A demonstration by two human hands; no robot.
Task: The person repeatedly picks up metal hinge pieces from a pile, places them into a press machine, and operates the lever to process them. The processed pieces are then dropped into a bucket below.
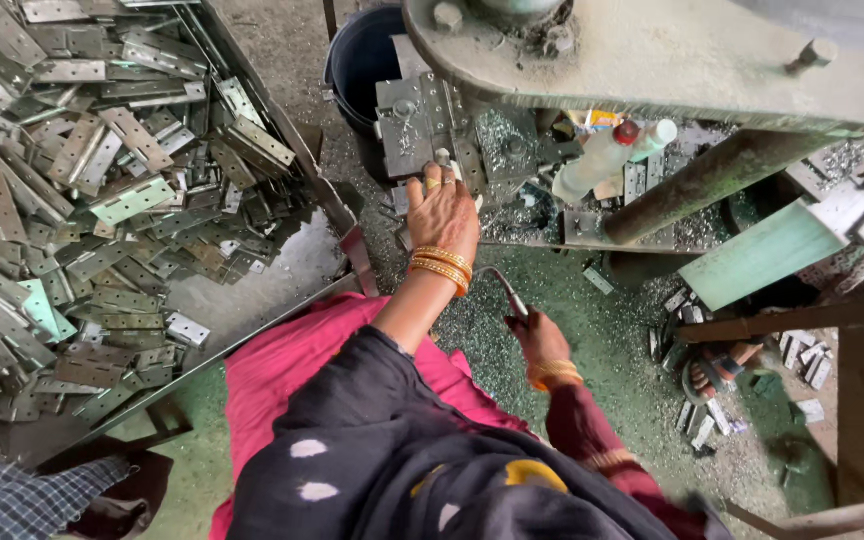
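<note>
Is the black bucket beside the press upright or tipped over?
Upright. The black bucket stands on the floor with its round mouth facing up toward the camera. Its inside is dark, so how full it is cannot be told.

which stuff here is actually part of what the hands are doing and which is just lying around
In hand:
- left hand, reaching onto the press bed
- small metal piece at its fingers
- right hand, gripping a thin metal rod

Lying about:
- heap of hinge plates in the tray
- black bucket
- plastic bottle
- scattered plates on the floor
</note>
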